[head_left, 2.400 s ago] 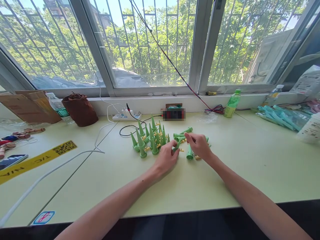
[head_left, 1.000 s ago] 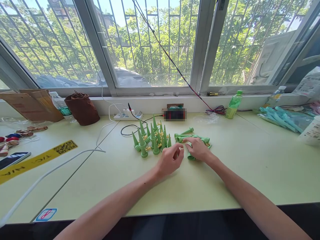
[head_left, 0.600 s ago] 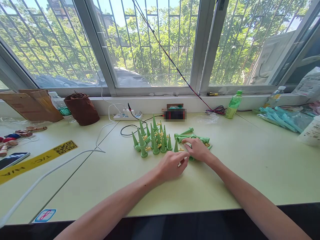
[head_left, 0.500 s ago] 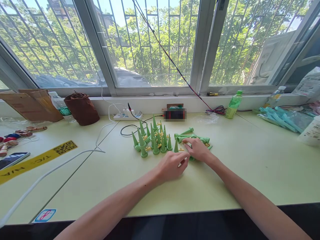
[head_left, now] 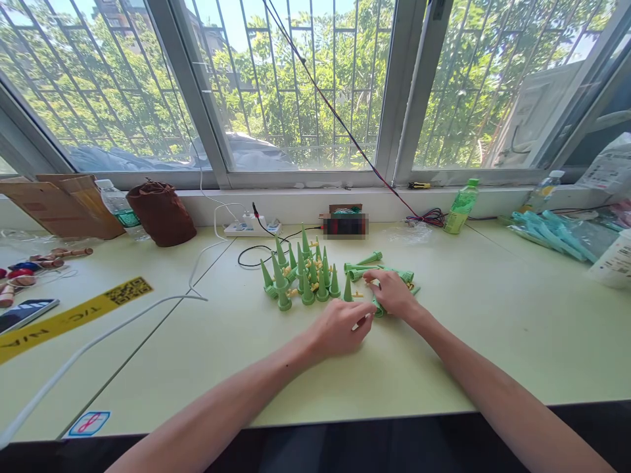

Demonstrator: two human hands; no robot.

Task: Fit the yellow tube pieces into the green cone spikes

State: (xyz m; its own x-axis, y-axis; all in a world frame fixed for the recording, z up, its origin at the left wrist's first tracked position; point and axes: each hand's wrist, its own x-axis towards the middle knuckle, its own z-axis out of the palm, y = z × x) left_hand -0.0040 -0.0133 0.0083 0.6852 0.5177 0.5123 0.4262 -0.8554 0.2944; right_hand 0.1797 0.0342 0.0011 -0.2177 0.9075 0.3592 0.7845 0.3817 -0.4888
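In the head view, the left hand (head_left: pixel 345 326) is held with curled fingers at a lying green spike (head_left: pixel 378 311), touching or just beside it, and the right hand (head_left: pixel 393 293) is bent over the loose green spikes (head_left: pixel 371 259); whether something is grasped by either hand cannot be told. Beyond the left hand, the upright green spikes (head_left: pixel 280 284) are closely grouped, so a piece would best be taken by its wide end, and these should not be brushed by the wrist.
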